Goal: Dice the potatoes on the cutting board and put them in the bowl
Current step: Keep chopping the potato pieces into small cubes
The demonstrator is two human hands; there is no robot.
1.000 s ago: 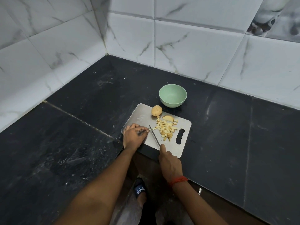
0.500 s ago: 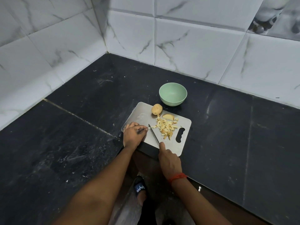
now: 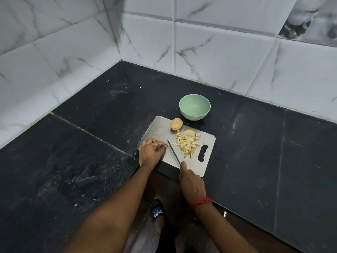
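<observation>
Hiding knife [image 3: 173, 153] handle — right hand [image 3: 191, 182]

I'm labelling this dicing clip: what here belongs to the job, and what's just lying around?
Job: cutting board, whole potato, potato wedge, diced pieces, knife, green bowl, left hand, right hand.
Just around: red wrist thread, sandal, black counter, wall tiles.

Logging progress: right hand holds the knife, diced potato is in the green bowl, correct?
No. The head view shows the pale green round bowl empty; the diced yellow potato lies on the steel cutting board. The right hand holds the slim knife.
</observation>
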